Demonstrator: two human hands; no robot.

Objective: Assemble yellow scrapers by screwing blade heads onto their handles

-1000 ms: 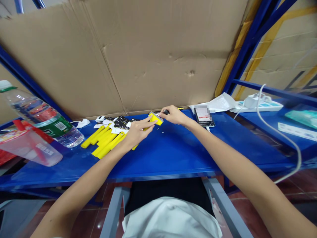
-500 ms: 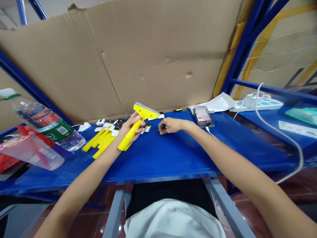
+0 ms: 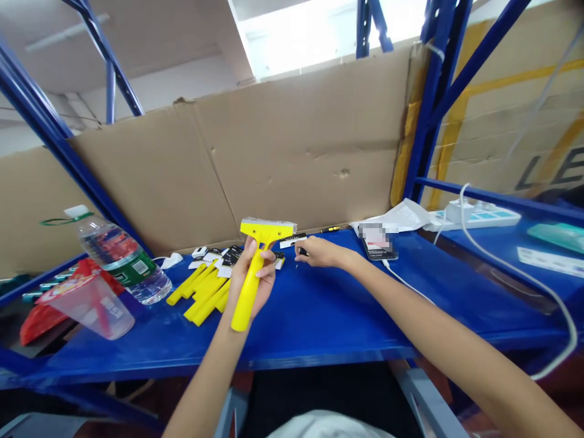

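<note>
My left hand (image 3: 262, 283) is wrapped round the handle of a yellow scraper (image 3: 250, 286), whose wide head points up and away from me. On the blue table (image 3: 314, 322), my right hand (image 3: 314, 250) has its fingers closed on a small black tool (image 3: 302, 250) with a thin tip pointing down. Most of that tool is hidden by the fingers. Several yellow handles (image 3: 205, 293) lie left of my left hand, with black and white cards (image 3: 230, 258) behind them.
A water bottle (image 3: 130, 261) and a plastic cup (image 3: 103, 307) stand at the left. A phone (image 3: 378, 243) with a cable lies right of my right hand, near a white pouch (image 3: 401, 216) and a power strip (image 3: 483, 218). Cardboard (image 3: 301, 152) stands behind the table.
The view has tilted up. The scraper has turned more upright, its head now nearly level, in my left hand. My right hand still grips the black tool near the table.
</note>
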